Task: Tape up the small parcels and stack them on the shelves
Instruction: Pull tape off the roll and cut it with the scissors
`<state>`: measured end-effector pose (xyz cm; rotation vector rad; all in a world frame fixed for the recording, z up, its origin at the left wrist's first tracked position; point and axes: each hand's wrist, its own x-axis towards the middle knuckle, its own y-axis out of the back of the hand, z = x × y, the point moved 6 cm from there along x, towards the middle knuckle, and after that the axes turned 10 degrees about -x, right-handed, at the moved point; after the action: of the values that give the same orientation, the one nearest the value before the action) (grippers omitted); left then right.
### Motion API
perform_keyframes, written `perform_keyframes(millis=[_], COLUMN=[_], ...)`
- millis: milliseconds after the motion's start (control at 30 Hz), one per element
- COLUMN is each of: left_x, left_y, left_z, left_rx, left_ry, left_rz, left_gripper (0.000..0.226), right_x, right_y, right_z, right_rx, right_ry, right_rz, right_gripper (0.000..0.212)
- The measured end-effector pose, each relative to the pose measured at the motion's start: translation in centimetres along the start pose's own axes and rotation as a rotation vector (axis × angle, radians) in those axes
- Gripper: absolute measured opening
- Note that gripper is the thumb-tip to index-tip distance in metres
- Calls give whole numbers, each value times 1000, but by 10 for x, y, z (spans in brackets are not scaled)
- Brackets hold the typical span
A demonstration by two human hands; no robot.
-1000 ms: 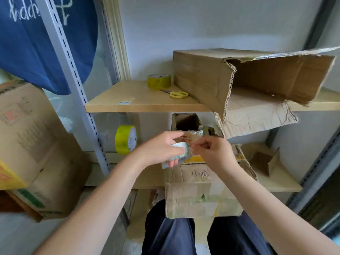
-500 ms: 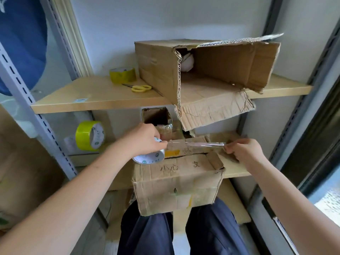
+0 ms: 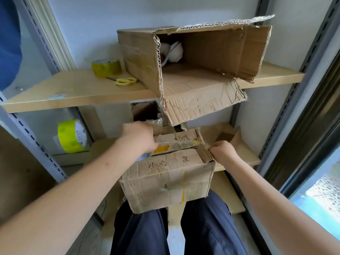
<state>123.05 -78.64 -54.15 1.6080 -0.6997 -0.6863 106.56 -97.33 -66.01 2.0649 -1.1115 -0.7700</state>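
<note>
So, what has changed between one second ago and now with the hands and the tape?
The right hand pulled the clear tape strip out from the roll in the left hand, then brought its end down to the right edge of the small brown cardboard parcel. The left hand kept holding the roll. The parcel stayed on the lap; the yellow-handled scissors stayed on the shelf.

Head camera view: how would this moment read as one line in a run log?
step: taping parcel | left hand: holds tape roll | right hand: pinches tape end | tape strip: stretched across small parcel | stacking: not yet
</note>
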Motion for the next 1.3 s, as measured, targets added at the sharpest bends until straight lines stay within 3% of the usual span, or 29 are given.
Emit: perform_keyframes(millis=[67,133,167,267,300,400,467,567,633,867,1067,1200,1300], left_x=[5,8,10,13,13,14,14,6,0,-13,-23,-23,-28], left_y=[-3,-7,-9,-11,-12,-11,-10,-6,-2,-7,9,7,-19], left_z=[4,6,6,6,7,7,1,-17,-24,-41,-51,-75,-95], left_rx=[46,60,62,65,66,55,-47,-358,-440,-349,-420,-247,-171], left_ry=[13,16,14,18,16,-14,-35,-65,-100,-79,-136,-120,-41], left_rz=[-39,-69,-80,-99,-106,-123,-174,-336,-375,-246,-300,-249,-310], left_gripper=[30,26,25,23,23,27,37,50,49,55,50,64,70], right_x=[0,0,-1,-17,-23,-31,-28,-23,-23,-24,-29,-30,-29], right_y=[4,17,28,44,38,-9,-27,-29,-29,-30,-29,-31,-32], right_z=[-4,-3,-4,-30,-43,-66,-66,-60,-56,-50,-46,-46,-43], right_rx=[-119,-321,-406,-247,-239,-388,-430,-421,-403,-358,-364,-364,-359], right_ry=[24,42,62,235,307,386,395,388,405,377,385,384,377], right_rz=[-69,-55,29,305,294,-13,-100,-105,-101,-124,-102,-100,-112], right_gripper=[21,43,54,45,51,67,72,74,73,72,73,74,75])
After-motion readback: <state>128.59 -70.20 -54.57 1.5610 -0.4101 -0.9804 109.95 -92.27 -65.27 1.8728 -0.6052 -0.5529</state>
